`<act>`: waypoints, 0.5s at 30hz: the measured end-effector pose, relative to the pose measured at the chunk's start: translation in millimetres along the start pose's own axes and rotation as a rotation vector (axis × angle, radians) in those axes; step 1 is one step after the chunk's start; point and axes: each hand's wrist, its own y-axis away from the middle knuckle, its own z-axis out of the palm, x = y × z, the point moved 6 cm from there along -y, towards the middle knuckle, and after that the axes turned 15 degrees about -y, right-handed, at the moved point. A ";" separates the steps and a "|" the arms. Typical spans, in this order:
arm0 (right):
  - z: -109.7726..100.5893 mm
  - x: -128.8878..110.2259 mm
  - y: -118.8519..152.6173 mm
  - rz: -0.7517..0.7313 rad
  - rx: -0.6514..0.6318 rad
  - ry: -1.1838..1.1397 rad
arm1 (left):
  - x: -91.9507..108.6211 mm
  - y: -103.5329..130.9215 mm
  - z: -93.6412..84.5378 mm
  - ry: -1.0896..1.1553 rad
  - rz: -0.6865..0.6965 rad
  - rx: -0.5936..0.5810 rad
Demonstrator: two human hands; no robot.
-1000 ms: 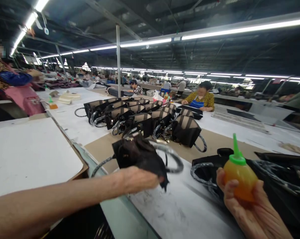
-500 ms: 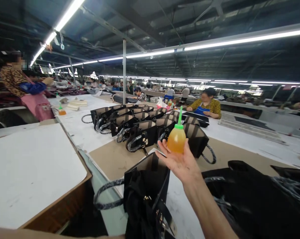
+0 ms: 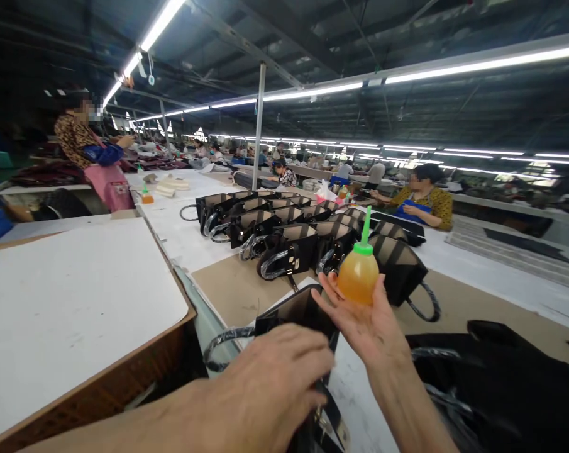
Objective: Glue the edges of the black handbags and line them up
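My right hand (image 3: 366, 314) carries a round squeeze bottle (image 3: 358, 277) of amber liquid on its palm. The thumb and fingers cup its base, and its green nozzle points up. My left hand (image 3: 279, 377) hovers over the nearest black handbag (image 3: 284, 314) in the foreground. Its fingers are loosely bent and slightly blurred, with the thumb apart from them and nothing visible between. That bag stands upright with a plastic-wrapped handle out to the left. My left hand and forearm hide much of its front, so contact with it cannot be made out.
Rows of black handbags (image 3: 288, 251) stand on the brown board (image 3: 232, 289) ahead. More black bag material (image 3: 496, 384) lies at right. A white-topped table (image 3: 77, 321) is at left. Co-workers stand at far left (image 3: 102, 157) and sit at right (image 3: 425, 198). Another glue-like bottle (image 3: 146, 196) stands farther back.
My left hand has come in from the lower left and is now over the nearest handbag. My right hand still holds the squeeze bottle. The view has turned somewhat left.
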 end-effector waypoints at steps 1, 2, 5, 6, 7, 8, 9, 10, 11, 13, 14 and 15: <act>0.0 0.9 0.5 -0.003 -0.003 0.014 | -5.4 -14.7 0.0 0.052 -0.053 0.038; -0.3 0.7 1.2 -0.008 -0.005 0.026 | -10.1 -26.6 5.7 0.089 -0.101 0.009; -2.5 -3.6 3.2 -0.031 -0.005 0.057 | -15.0 -39.7 35.2 0.109 -0.181 -0.237; -3.5 -5.4 3.6 -0.037 -0.005 0.065 | -13.0 -38.3 43.3 0.087 -0.173 -0.304; -4.4 -6.9 3.9 -0.040 -0.005 0.071 | -10.6 -36.1 48.2 0.054 -0.160 -0.333; -5.2 -8.1 4.3 -0.040 -0.004 0.077 | -8.1 -34.1 50.4 0.021 -0.143 -0.335; -5.5 -9.1 4.9 -0.036 -0.003 0.082 | -5.9 -32.5 50.9 -0.008 -0.121 -0.327; -5.4 -10.1 6.1 -0.031 -0.001 0.087 | -4.3 -31.8 49.9 -0.032 -0.094 -0.316; -4.6 -11.4 8.3 -0.024 0.000 0.094 | -3.3 -31.7 47.9 -0.045 -0.059 -0.307; -1.1 -15.3 16.1 -0.013 -0.001 0.119 | -3.2 -32.7 41.0 -0.045 0.028 -0.289; 1.2 -17.7 21.7 -0.006 0.000 0.135 | -4.0 -33.2 36.3 -0.047 0.075 -0.276; 3.4 -19.8 28.3 0.004 0.004 0.152 | -5.3 -33.2 31.5 -0.057 0.116 -0.265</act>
